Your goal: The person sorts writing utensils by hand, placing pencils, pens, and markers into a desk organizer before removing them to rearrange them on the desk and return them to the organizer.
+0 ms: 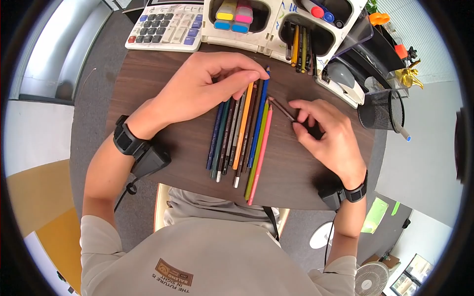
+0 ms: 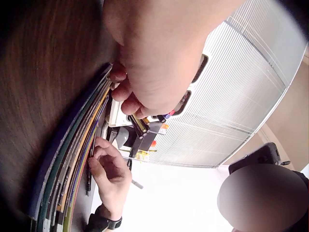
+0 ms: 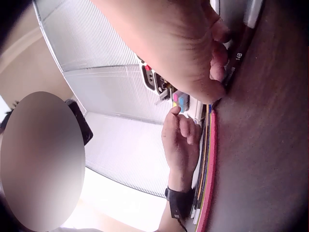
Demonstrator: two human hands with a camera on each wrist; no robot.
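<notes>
A row of several pencils lies side by side on the dark wooden table, among them an orange pencil (image 1: 243, 126), a blue pencil (image 1: 258, 121), an olive pencil (image 1: 256, 160) and a pink pencil (image 1: 261, 158) at the right end. My left hand (image 1: 197, 86) rests over the upper ends of the row, index fingertip at the blue pencil's tip, its lower fingers partly hidden. To the right, my right hand (image 1: 328, 130) pinches a dark pencil (image 1: 282, 109), which slants toward the row. This pencil (image 3: 238, 59) bears the marking 14B in the right wrist view.
At the table's back stands a white organizer (image 1: 237, 42) with highlighters, markers and more pencils. A calculator (image 1: 168, 27) sits at back left. A stapler (image 1: 340, 81) and a black mesh cup (image 1: 380, 111) are at back right. The table's front edge (image 1: 197, 186) is near the body.
</notes>
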